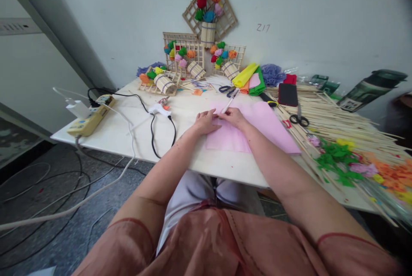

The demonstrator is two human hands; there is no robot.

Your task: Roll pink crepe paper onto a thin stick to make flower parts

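A sheet of pink crepe paper [270,128] lies flat on the white table [193,156] in front of me. My right hand [232,117] is closed around a white pen [230,101], whose lower end points down to the paper. At the paper's left edge, my left hand [207,121] rests with its fingers spread flat. The two hands are close together, and the pen tip is hidden by the fingers. Just behind the pen lie dark-handled scissors [228,90].
A white glue gun [160,110] and a yellow power strip [92,115] with cables lie left. Lattice panels with paper flowers [208,16] stand behind. On the right are wooden sticks [341,117], a phone [288,94], scissors [299,119], green paper pieces [337,160] and a bottle [370,89].
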